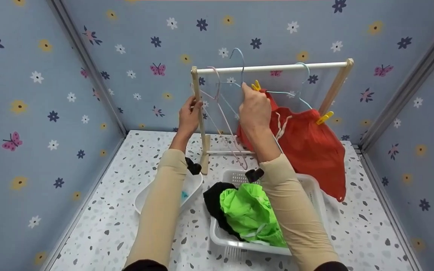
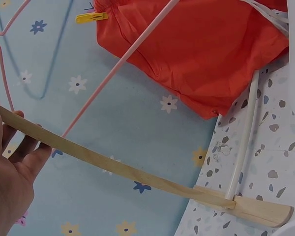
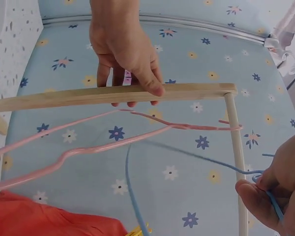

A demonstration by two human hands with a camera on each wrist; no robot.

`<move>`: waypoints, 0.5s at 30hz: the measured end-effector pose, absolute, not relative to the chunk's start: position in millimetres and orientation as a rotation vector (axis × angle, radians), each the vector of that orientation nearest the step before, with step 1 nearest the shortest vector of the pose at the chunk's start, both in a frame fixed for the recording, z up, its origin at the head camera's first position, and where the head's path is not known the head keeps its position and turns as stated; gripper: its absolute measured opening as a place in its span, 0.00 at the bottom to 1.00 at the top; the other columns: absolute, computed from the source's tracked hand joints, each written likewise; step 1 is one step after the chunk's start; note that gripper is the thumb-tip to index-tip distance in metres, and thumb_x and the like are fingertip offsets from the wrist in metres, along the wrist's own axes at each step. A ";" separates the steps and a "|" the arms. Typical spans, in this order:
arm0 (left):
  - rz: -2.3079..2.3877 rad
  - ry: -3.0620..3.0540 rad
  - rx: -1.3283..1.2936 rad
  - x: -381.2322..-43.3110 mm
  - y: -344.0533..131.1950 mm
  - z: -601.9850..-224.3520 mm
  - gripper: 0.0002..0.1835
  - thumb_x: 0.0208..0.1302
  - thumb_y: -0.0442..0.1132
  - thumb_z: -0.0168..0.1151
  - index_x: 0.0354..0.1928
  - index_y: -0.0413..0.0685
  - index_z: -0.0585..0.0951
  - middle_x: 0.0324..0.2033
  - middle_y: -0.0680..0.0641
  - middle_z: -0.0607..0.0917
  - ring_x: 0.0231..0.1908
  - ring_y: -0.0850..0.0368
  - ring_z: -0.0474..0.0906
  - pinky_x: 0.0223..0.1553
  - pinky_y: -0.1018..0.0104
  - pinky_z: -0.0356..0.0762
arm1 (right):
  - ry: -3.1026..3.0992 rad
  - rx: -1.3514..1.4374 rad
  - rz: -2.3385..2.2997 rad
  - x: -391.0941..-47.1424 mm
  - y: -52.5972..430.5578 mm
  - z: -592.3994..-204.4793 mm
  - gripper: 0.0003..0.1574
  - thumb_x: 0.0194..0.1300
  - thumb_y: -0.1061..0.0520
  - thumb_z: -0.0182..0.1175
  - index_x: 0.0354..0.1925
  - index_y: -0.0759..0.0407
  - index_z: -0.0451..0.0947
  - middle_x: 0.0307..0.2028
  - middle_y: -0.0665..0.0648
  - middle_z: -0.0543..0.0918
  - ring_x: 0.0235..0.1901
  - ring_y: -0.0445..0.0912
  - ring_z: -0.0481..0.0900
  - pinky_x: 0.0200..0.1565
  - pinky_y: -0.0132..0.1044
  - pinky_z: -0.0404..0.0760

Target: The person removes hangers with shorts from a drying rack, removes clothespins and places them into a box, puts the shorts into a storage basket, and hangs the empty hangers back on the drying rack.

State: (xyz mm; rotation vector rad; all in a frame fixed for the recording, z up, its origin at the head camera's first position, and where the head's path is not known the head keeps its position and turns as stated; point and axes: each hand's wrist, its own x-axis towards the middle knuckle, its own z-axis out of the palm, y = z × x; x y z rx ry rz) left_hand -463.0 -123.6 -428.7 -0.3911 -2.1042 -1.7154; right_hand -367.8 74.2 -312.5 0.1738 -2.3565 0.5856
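Blue wire is rising from the right hand (image 1: 255, 109) in the head view: its fingers are grasping a thin blue wire hanger (image 1: 243, 62), whose open hook is standing above the fingertips. Left of them, the left hand (image 1: 190, 116) is gripping the pale wooden post (image 1: 202, 131) of a rack. Between both hands, a pink wire hanger (image 1: 229, 126) is hanging from the round white rail (image 1: 277, 68). Right of the right-hand fingers, a red-orange drawstring garment (image 1: 311, 139) is hanging by yellow plastic clips (image 1: 325, 117); below them, bright green cloth (image 1: 249, 210) is lying in a white plastic basket (image 1: 247, 246).

In the left wrist view, the pink hanger is running close by the left fingertips.

In the right wrist view, the right thumb and fingers are pinching the blue hanger just beside the rail; whether its wire is touching the rail, I cannot tell.
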 end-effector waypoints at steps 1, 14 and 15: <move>-1.715 -2.105 -0.390 -463.5 -123.5 -429.2 0.19 0.63 0.52 0.46 0.55 0.61 0.70 0.44 0.49 0.74 0.44 0.51 0.72 0.42 0.58 0.71 | -2.367 0.167 0.580 -369.9 74.3 -312.8 0.24 0.54 0.68 0.52 0.51 0.56 0.75 0.43 0.61 0.79 0.40 0.54 0.78 0.41 0.41 0.75; -1.676 -2.106 -0.375 -463.0 -122.1 -430.2 0.18 0.62 0.52 0.46 0.54 0.62 0.70 0.42 0.52 0.75 0.42 0.55 0.72 0.41 0.60 0.71 | -2.477 0.136 0.597 -391.7 78.8 -351.1 0.20 0.54 0.66 0.58 0.47 0.55 0.77 0.39 0.59 0.81 0.35 0.53 0.80 0.40 0.42 0.75; -1.672 -2.109 -0.377 -462.9 -122.2 -430.1 0.18 0.62 0.52 0.46 0.54 0.62 0.70 0.42 0.52 0.75 0.42 0.55 0.72 0.41 0.60 0.71 | -2.474 0.134 0.593 -392.4 79.5 -354.2 0.18 0.55 0.66 0.57 0.46 0.56 0.78 0.38 0.59 0.81 0.34 0.52 0.80 0.40 0.42 0.76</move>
